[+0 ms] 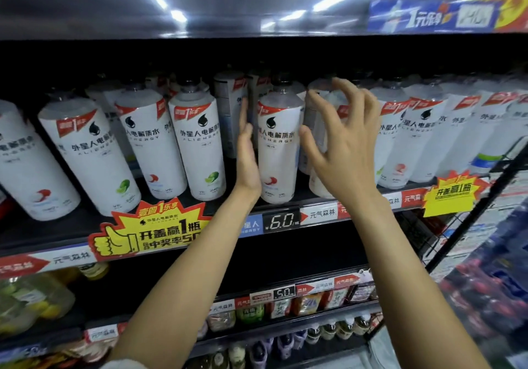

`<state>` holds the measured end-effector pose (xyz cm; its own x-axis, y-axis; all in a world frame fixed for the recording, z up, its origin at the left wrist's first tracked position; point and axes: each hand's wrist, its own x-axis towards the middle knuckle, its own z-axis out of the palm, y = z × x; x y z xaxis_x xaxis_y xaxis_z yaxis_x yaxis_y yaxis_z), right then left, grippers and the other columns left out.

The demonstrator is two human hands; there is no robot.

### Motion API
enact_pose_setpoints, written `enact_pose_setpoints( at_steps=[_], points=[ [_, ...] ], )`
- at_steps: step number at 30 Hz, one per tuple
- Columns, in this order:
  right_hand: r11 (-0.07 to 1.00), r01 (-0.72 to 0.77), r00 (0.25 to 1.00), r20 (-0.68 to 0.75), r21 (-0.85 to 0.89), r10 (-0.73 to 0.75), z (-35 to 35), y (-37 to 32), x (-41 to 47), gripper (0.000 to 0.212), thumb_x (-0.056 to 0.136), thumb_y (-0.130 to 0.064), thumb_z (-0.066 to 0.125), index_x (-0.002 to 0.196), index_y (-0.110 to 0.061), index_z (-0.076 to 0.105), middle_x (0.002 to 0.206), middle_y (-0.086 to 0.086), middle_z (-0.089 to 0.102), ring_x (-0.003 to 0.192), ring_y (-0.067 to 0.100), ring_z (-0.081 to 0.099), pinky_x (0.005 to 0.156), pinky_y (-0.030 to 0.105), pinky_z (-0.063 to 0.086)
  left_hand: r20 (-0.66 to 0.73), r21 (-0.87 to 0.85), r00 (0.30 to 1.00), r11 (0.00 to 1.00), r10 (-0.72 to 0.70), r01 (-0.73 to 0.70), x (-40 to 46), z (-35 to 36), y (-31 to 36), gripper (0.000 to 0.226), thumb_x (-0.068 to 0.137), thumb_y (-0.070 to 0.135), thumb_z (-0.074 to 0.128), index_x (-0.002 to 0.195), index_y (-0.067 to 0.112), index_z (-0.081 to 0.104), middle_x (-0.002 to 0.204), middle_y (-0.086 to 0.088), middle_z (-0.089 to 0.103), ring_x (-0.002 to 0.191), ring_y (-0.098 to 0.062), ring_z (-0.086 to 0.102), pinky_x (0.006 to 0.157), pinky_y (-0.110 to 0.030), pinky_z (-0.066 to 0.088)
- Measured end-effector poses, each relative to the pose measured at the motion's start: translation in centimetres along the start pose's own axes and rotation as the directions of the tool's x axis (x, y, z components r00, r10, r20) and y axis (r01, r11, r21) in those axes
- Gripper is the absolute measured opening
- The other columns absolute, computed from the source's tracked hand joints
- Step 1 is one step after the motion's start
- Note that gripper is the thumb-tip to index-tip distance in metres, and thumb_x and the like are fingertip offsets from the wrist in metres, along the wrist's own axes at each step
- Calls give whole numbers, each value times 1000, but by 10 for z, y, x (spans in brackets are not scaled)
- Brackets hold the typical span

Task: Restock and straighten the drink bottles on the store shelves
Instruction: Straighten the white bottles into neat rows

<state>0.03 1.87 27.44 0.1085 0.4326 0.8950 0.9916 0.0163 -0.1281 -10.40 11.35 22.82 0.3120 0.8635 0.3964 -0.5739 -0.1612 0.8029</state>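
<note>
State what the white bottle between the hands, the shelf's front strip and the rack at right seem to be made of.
White bottle: likely clear plastic under a matte white printed sleeve; the bare neck looks translucent.
Shelf's front strip: glossy plastic over paper labels, judging by its sheen.
Rack: thin black wire, probably coated metal.

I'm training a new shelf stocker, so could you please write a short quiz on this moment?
1. True or false: the left hand lies flat against the side of the middle bottle.
2. The right hand is: A) gripping a cap, B) spread open beside the middle bottle, C) out of view.
3. What number shows on the price tag under the middle bottle?

Key: 1 true; 2 B; 3 6.0
</note>
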Motion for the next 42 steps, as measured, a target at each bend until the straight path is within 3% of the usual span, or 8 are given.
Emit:
enact_pose_setpoints(
  at_steps=[4, 10, 17, 23, 29, 33, 37, 42],
  points=[
    [990, -106, 994, 9, -89, 107, 8, 19, -15, 39, 90, -33, 55, 127, -22, 57, 151, 14, 30, 140, 35, 17, 106, 46, 21, -232, 82, 956, 975, -181, 205, 14, 9, -3, 50, 103, 44, 24, 121, 16, 62, 114, -2, 69, 115, -22, 60, 103, -37, 44],
    [990, -136, 991, 21, 23, 135, 4, 34, -18, 52, 87, -20, 63, 136, -17, 47, 149, 16, 34, 137, 33, 32, 107, 45, 29, -229, 119, 945, 957, -233, 264, 20, 19, -19, 72, 89, 65, 30, 137, 16, 52, 129, -7, 62, 123, -24, 55, 109, -48, 38],
    [990, -137, 987, 86, 40, 133, 5, 28, -21, 65, 82, -63, 60, 134, -25, 53, 154, 20, 20, 144, 37, 15, 114, 45, 15, -294, 196, 939, 950, -180, 243, 23, 22, -40, 83, 69, 88, 32, 130, 37, 55, 128, 4, 62, 119, -17, 57, 104, -46, 43],
    [991, -63, 997, 29, -120, 67, 2, 27, -6, 63, 72, -66, 68, 122, -28, 62, 154, 25, 19, 142, 46, 11, 112, 59, 15, -158, 397, 974, 893, -162, 213, 27, 9, -35, 89, 70, 94, 24, 133, 37, 52, 133, 5, 59, 123, -14, 55, 106, -45, 41],
    [986, 32, 989, 149, -165, -7, -3, 17, 6, 65, 71, -41, 78, 128, -21, 53, 157, 18, 14, 144, 42, 5, 113, 62, 6, 41, 530, 989, 843, -139, 97, 8, 6, -3, 101, 69, 85, 39, 153, 34, 12, 159, 11, 17, 144, -6, 17, 117, -32, 13],
    [998, -5, 996, 85, -57, 10, -4, 22, 17, 41, 91, -51, 51, 108, -16, 65, 155, 16, 23, 144, 40, 10, 112, 62, 5, 224, 653, 959, 757, -172, -17, 11, -6, 10, 125, 65, 56, 79, 152, 29, -7, 160, 6, 10, 141, -2, 17, 115, -28, 19],
    [978, -56, 994, 80, -201, 73, 8, 13, 33, 73, 82, -77, 36, 97, -14, 71, 151, 14, 33, 144, 39, 16, 112, 62, 5, 239, 752, 947, 657, -213, -42, 21, 1, -6, 139, 48, 62, 87, 151, 30, -1, 155, 2, 25, 140, -11, 31, 114, -41, 32],
    [993, -17, 986, 162, -119, 36, 9, 20, 39, 68, 83, -71, 38, 107, -17, 71, 153, 13, 28, 144, 40, 9, 112, 61, -1, 166, 713, 980, 700, -107, -44, 15, 9, -17, 141, 49, 63, 84, 151, 28, -7, 157, 2, 22, 141, -9, 30, 114, -41, 34]
  ],
)
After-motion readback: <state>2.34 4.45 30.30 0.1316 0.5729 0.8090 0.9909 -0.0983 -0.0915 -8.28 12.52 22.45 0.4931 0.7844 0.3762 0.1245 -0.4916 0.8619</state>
